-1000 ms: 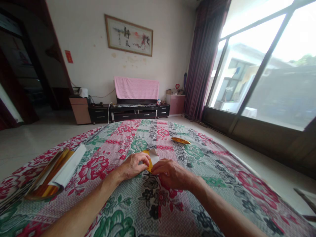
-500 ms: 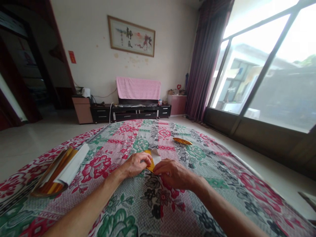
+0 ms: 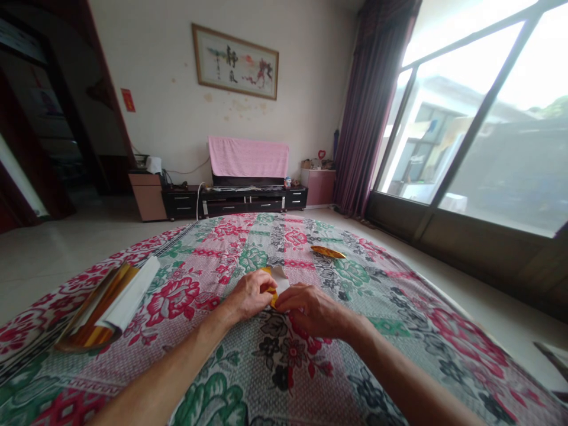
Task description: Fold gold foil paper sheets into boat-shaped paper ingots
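Between my hands a small sheet of gold paper with a white back [image 3: 279, 277] lies on the flowered tablecloth [image 3: 293, 361], partly folded over. My left hand [image 3: 254, 292] pinches its left, gold side, fingers curled together. On its lower right edge, the fingers of my right hand [image 3: 307, 307] are closed and press down. The fingertips cover much of the folded part. Farther off to the right rests a boat-shaped gold paper piece [image 3: 328, 252], untouched. At the left lies a curled stack of gold and white paper sheets [image 3: 109, 305].
Past the round table's far edge stand a low black TV cabinet [image 3: 244, 204] and a TV under a pink cloth [image 3: 248, 157]. A purple curtain [image 3: 366, 118] and large window [image 3: 470, 118] are on the right.
My left hand has shifted slightly right over the gold side, covering more of it. My right hand stays nearly where it was. The camera view has moved very slightly.
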Available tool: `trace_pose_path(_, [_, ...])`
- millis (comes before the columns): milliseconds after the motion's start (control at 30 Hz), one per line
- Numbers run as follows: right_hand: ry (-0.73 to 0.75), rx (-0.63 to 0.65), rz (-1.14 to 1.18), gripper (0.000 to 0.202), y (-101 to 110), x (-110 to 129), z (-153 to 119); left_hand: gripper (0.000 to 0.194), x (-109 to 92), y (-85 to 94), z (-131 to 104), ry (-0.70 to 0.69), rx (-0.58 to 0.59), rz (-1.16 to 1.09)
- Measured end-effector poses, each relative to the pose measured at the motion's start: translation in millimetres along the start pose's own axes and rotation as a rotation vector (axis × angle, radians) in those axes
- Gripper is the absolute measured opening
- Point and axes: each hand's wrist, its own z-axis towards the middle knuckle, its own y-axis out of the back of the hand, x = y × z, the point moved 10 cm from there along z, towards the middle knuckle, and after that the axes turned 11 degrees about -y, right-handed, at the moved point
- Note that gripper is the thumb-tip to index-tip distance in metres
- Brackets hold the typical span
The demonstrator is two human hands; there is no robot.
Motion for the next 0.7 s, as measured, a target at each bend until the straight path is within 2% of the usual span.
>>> trace_pose_path(133, [0.006, -0.002, -0.016, 0.041, -0.1, -1.5, -0.5, 0.030, 19.0, -2.7, -7.0, 0.130, 0.048, -0.278])
trace_pose_path(200, [0.009, -0.002, -0.013, 0.041, 0.1, -1.9, -0.5, 0.032, 27.5, 2.9, -11.8, 0.171, 0.005, -0.424])
trace_pose_path(233, [0.007, 0.001, -0.011, 0.041, -0.1, -2.4, -0.4, 0.031, 29.4, 10.6, -12.9, 0.158, -0.051, -0.429])
trace_pose_path(300, [-0.007, 0.007, -0.010, 0.041, -0.8, -3.9, 0.1, 0.026, 24.7, 24.6, -13.0, 0.077, -0.128, -0.353])
trace_pose_path(367, [-0.020, 0.011, -0.011, 0.041, -1.4, -4.9, 0.4, 0.020, 12.4, 29.5, -11.7, -0.015, -0.126, -0.233])
trace_pose_path(533, [-0.053, 0.018, 0.018, 0.043, 0.0, -7.1, 0.2, 0.011, -12.6, 13.9, -9.6, -0.112, 0.026, -0.018])
trace_pose_path(700, [-0.080, -0.020, 0.074, 0.043, 9.2, -15.1, -3.0, 0.011, -13.8, 2.8, -9.0, -0.107, 0.088, 0.097])
